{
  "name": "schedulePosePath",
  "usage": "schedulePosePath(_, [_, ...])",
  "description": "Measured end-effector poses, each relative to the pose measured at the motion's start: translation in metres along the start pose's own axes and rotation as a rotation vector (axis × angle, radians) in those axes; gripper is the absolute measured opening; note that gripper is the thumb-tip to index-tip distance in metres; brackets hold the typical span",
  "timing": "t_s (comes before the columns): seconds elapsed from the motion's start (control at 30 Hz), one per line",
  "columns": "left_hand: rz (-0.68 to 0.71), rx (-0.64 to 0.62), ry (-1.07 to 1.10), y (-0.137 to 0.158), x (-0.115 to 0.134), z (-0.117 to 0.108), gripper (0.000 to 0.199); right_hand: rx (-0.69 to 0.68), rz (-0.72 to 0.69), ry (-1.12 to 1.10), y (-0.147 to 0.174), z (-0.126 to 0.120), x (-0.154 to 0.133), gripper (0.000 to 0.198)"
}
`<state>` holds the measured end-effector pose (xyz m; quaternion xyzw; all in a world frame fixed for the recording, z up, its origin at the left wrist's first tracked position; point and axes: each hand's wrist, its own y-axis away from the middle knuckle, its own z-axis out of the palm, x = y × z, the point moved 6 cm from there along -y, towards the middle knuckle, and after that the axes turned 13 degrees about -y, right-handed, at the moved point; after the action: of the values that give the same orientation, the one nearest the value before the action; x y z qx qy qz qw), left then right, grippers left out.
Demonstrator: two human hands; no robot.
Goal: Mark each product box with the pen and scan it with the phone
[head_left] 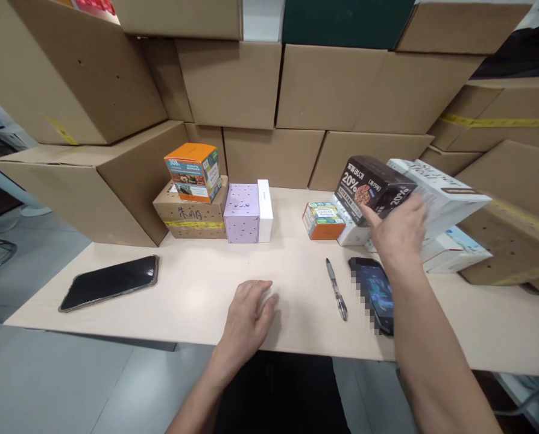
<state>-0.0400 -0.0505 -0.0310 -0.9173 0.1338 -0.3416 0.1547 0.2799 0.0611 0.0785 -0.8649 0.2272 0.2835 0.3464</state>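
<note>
Black box (371,181), tilted beside white box (453,196); right hand (400,226) touching it
Likely light, stiff card; best taken by opposite sides; whether it is gripped cannot be told; left hand (250,310) empty, relaxed.

“20%” on dark box (372,182), otherwise unclear

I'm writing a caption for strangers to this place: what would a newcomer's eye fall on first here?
Probably the bright orange box, perched on a brown box at the table's back left. Next, perhaps, the right hand at the dark box with the big white "20%", on the right side. Behind everything, large cardboard boxes rise like a wall.
</note>
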Motion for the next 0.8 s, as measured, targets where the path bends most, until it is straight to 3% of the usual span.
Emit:
schedulePosePath(0.07, [0.001,0.004,0.000,0.000,0.001,-0.001,0.023,0.053,-0.034,-0.036,0.007,-0.012,-0.009,0.090])
schedulePosePath(0.17, [0.026,0.008,-0.011,-0.001,0.002,-0.001,0.023,0.035,-0.302,-0.137,0.031,-0.015,-0.044,0.064])
schedulePosePath(0.23, [0.047,0.010,-0.025,-0.001,0.002,0.000,0.023,-0.223,-0.498,-0.191,0.058,0.008,-0.074,0.044])
schedulePosePath(0.3, [0.058,0.014,-0.033,-0.001,0.002,0.000,0.023,-0.608,-0.585,-0.184,0.090,0.045,-0.098,0.047])
schedulePosePath(0.4, [0.054,0.018,-0.024,-0.001,0.000,0.000,0.023,-0.797,-0.637,-0.169,0.120,0.084,-0.120,0.053])
schedulePosePath(0.53, [0.048,0.013,-0.003,-0.001,0.000,-0.001,0.022,-0.797,-0.596,-0.146,0.124,0.107,-0.127,0.044])
schedulePosePath(0.8, [0.013,-0.015,0.001,-0.002,-0.003,0.001,0.022,-0.617,-0.423,-0.104,0.101,0.117,-0.127,0.026])
